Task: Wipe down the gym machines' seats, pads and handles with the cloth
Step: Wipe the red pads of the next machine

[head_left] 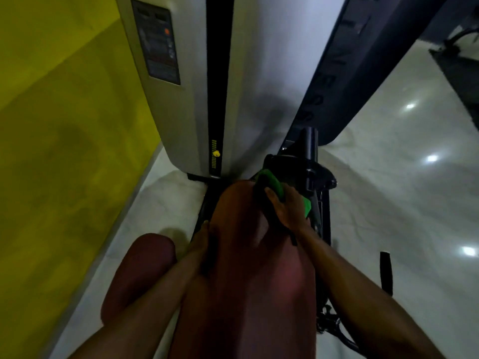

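Observation:
A long dark-red padded seat [246, 268] of a gym machine runs from the bottom of the view up to the middle. My right hand [289, 209] presses a green cloth [274, 183] against the pad's far right edge, beside the black frame and pivot [311, 174]. My left hand [203, 238] grips the pad's left edge, fingers curled around it. A second dark-red roller pad [140, 270] lies to the left, lower down.
The machine's grey weight-stack tower [181, 86] with a black slot and yellow pin [216, 153] stands straight ahead. A yellow wall [59, 125] is close on the left. Glossy white floor [388, 190] spreads right, with another dark machine [458, 71] at the far right.

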Demonstrator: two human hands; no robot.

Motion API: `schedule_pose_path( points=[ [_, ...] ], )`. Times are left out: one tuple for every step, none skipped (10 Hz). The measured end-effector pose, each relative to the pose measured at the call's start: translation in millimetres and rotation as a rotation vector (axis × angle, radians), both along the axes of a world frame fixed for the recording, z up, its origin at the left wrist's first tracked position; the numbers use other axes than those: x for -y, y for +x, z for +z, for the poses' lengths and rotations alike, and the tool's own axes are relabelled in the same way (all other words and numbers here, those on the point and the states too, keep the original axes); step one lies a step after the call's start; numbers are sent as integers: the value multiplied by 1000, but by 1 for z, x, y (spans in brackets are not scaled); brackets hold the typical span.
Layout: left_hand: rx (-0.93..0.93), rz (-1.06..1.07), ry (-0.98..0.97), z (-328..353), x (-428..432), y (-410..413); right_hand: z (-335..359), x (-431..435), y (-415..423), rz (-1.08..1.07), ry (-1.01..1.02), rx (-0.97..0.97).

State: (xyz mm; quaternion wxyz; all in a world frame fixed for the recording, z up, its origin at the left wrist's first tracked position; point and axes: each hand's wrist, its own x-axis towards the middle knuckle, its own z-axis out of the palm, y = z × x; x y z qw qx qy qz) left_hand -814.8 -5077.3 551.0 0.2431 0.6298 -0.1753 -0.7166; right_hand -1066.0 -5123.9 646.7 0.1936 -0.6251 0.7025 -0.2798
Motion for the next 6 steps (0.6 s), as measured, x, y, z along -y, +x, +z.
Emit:
schedule_pose_path(
  points=[
    [35,21,16,35,-14,0,-15,-10,-19,-153,22,-11],
    [116,21,-27,63,-24,-5,-22,-20,-30,-268,82,47],
    [141,40,-23,43,-37,4,-27,-38,-42,-382,178,166],
    [173,25,-24,31,-49,14,-30,-64,-50,-413,195,282],
    [224,-57,-52,59,-62,3,-32,-94,-48,-463,118,345],
    [278,-100,-91,69,-69,1,-39,-118,-48,-508,151,386]
  ],
)
